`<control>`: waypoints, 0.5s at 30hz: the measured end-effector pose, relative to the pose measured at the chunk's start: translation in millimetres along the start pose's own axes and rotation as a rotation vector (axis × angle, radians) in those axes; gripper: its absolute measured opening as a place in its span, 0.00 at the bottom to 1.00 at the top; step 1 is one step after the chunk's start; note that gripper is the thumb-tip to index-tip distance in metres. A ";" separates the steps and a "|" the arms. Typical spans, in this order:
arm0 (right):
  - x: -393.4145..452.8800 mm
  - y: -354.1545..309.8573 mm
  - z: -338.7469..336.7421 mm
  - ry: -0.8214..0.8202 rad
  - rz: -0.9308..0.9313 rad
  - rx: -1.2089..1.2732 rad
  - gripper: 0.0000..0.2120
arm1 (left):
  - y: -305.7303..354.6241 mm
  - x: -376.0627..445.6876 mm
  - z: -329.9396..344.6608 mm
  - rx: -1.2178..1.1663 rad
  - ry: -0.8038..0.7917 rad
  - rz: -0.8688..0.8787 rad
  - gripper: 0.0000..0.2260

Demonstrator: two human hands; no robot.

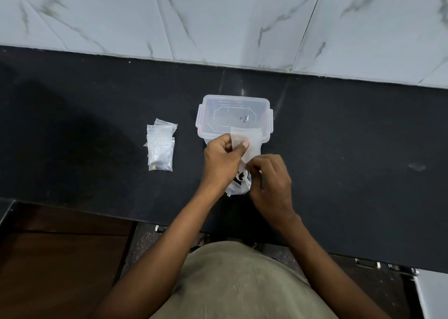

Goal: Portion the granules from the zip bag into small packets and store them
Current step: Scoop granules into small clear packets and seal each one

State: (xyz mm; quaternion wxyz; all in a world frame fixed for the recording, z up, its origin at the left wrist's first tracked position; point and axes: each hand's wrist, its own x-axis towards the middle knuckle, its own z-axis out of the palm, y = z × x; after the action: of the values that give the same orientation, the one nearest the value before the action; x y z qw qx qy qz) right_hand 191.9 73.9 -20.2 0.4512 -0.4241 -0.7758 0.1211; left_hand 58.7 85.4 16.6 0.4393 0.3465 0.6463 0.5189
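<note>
My left hand [221,163] pinches a small clear packet [249,141] by its upper left edge, holding it upright over the counter. My right hand [271,180] grips the same packet at its lower right side. Below and between my hands lies a clear zip bag [238,184] with dark granules in it, mostly hidden by my fingers. A clear plastic box [234,115] with clip latches stands just behind the packet. A small pile of clear packets [160,146], the front one holding dark granules, lies to the left.
The black stone counter [339,149] runs left to right, with a white marble wall [218,15] behind it. Its front edge lies near my body, with a brown cabinet [60,258] below at the left.
</note>
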 end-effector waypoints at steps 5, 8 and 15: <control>8.5 -10.1 -5.0 -0.009 0.014 0.079 0.05 | -3.5 -2.1 -15.9 0.031 0.061 0.036 0.05; 23.1 -11.2 -5.7 0.052 0.039 0.036 0.08 | -4.3 -4.0 -25.2 0.088 0.070 0.090 0.06; 47.8 -13.4 3.2 -0.049 -0.020 -0.006 0.06 | -9.6 1.6 -41.4 0.065 0.064 0.135 0.08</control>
State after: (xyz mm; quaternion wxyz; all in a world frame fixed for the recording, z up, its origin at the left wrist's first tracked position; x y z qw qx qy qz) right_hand 170.8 103.0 14.1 0.4321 -0.4145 -0.7912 0.1246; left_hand 19.7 69.7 10.0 0.3710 0.3863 0.6518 0.5370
